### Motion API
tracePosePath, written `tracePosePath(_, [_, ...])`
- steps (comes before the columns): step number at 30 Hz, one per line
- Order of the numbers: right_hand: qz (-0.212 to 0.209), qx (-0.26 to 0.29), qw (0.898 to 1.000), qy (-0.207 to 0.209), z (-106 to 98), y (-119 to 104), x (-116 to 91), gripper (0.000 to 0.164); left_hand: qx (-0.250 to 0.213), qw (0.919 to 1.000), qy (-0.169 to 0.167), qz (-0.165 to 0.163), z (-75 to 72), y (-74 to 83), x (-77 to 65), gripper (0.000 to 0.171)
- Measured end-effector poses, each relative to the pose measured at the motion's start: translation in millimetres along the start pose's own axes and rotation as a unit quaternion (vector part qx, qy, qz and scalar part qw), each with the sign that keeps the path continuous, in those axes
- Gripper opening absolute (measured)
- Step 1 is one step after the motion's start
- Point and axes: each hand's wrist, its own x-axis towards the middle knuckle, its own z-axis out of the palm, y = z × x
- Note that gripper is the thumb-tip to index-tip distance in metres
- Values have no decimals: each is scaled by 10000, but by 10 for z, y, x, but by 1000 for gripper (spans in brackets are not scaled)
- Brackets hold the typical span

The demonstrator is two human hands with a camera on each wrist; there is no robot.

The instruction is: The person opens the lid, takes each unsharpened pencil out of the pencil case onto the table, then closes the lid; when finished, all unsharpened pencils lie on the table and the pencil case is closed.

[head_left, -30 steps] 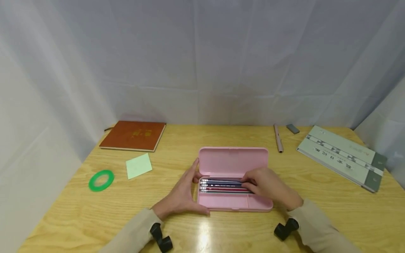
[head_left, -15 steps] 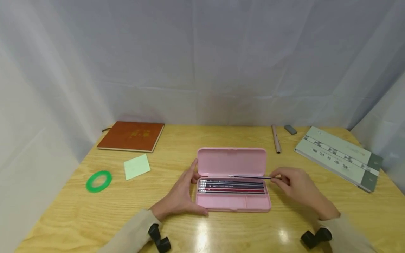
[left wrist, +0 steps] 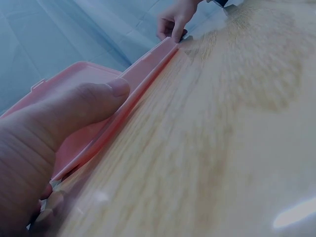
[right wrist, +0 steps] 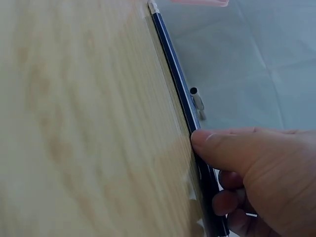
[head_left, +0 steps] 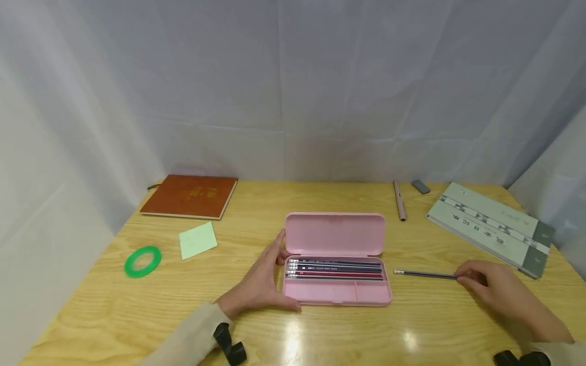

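A pink pencil case point(head_left: 320, 292) lies with its lid raised, several pencils point(head_left: 336, 268) side by side in its back compartment. My left hand point(head_left: 256, 287) grips the case's left end, thumb along the front edge and fingers at the back corner. In the left wrist view the thumb point(left wrist: 94, 106) presses against the pink wall. To the right of the case, my right hand point(head_left: 503, 290) pinches a dark blue pencil point(head_left: 426, 274) by its right end, eraser end toward the case. In the right wrist view this pencil point(right wrist: 173, 64) lies along or just over the wood; contact is unclear.
At the back left are a brown notebook point(head_left: 189, 195), a green sticky note point(head_left: 198, 241) and a green tape roll point(head_left: 143, 262). A pinkish pen point(head_left: 400, 201), a grey eraser point(head_left: 420, 187) and a grey-green notebook point(head_left: 490, 226) lie at the back right.
My right hand has drawn one pencil out of the case and carried it right and toward the front, down near the table. The left hand has stayed at the case.
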Motion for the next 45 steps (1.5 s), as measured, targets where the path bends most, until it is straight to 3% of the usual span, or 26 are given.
tracePosePath(5, [-85,-77,9999,-60,96,-117,147,15,-29,10000,23,-82,-6,-11,2,152])
tracePosePath(11, [-143,188,9997,-101,272,-562,473,16,-32,10000,48,-60,4,-27,6,153])
tracePosePath(14, [-707,72,9973,210,414,-808,631,15,-15,10000,31,-59,8,-34,7,153])
tracePosePath(17, [-1498,-203,9863,662,551,-1013,757,17,-32,10000,16,-35,10,-31,8,153])
tracePosePath(19, [-1858,-244,9796,729,622,-1119,823,17,-48,10000,-8,-34,10,-21,11,152])
tracePosePath(23, [-2053,-148,9778,399,704,-1280,919,11,-61,10000,-24,1,9,-2,16,152])
tracePosePath(29, [-1719,75,9839,-477,751,-1416,1040,4,-90,9999,-48,-43,-8,2,12,151])
tracePosePath(33, [-1639,-37,9845,-627,757,-1458,1073,4,-123,9999,-43,-81,-9,-2,10,151])
tracePosePath(36, [-1569,-125,9869,-366,745,-1468,1051,4,-142,9998,-44,-99,-1,-1,9,151])
tracePosePath(39, [-1647,-248,9856,302,707,-1436,997,8,-122,9999,-43,-57,2,3,10,151])
tracePosePath(42, [-1746,-325,9789,1015,636,-1324,895,15,-100,9999,-47,-18,3,5,9,150])
tracePosePath(45, [-1473,-229,9808,1253,543,-1144,739,19,-125,9999,-34,-55,-2,7,-4,151])
